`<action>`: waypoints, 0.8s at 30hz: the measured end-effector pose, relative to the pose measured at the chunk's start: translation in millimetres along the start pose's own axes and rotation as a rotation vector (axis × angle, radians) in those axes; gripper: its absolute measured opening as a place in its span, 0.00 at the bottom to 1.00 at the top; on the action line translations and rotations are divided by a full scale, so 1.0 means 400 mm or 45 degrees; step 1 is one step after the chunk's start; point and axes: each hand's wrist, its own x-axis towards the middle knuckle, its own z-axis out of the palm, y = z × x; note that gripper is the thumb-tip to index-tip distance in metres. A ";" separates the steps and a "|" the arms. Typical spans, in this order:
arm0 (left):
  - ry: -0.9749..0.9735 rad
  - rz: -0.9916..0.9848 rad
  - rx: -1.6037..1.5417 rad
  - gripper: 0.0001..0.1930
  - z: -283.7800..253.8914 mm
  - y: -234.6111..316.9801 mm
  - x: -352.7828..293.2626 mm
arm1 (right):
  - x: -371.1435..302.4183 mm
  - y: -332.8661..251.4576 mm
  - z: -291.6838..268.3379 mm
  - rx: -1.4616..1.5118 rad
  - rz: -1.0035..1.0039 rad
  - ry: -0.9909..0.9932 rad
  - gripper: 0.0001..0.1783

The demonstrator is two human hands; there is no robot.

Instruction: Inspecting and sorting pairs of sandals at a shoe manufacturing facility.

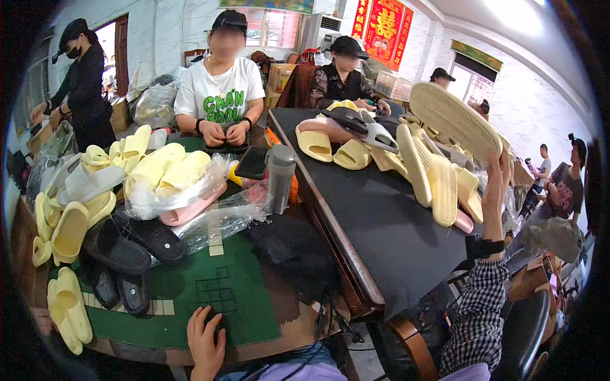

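Note:
My right arm, in a black-and-white checked sleeve, reaches up at the right. My right hand (pixel 494 190) grips a pale yellow slipper (pixel 454 117) by one end and holds it in the air, its ribbed sole showing. Below and left of it lies a heap of slippers, with a cream slipper (pixel 443 190) standing on end near its front. My left hand (pixel 206 340) rests empty with fingers spread at the near edge of a green mat (pixel 248 317). Black slippers (pixel 117 244) and a pair of yellow slippers (pixel 68 308) lie to its left.
A grey tumbler (pixel 280 178) stands beside a black phone (pixel 252 162). Plastic bags wrap yellow slippers (pixel 168 166) on the left table. The dark-topped table (pixel 381 222) has a raised wooden edge. Across the left table sits a person (pixel 220 95); others work farther back. A black chair (pixel 530 333) is at lower right.

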 end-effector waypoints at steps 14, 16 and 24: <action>0.113 0.109 -0.028 0.17 -0.009 -0.012 -0.003 | -0.120 0.049 -0.160 -0.388 -0.363 0.160 0.28; 0.190 0.143 -0.108 0.18 0.008 -0.027 -0.003 | -0.143 0.060 -0.250 0.145 -0.164 0.164 0.28; 0.142 -0.094 -0.488 0.18 -0.010 -0.028 -0.005 | -0.382 0.085 -0.111 0.637 0.439 -0.050 0.26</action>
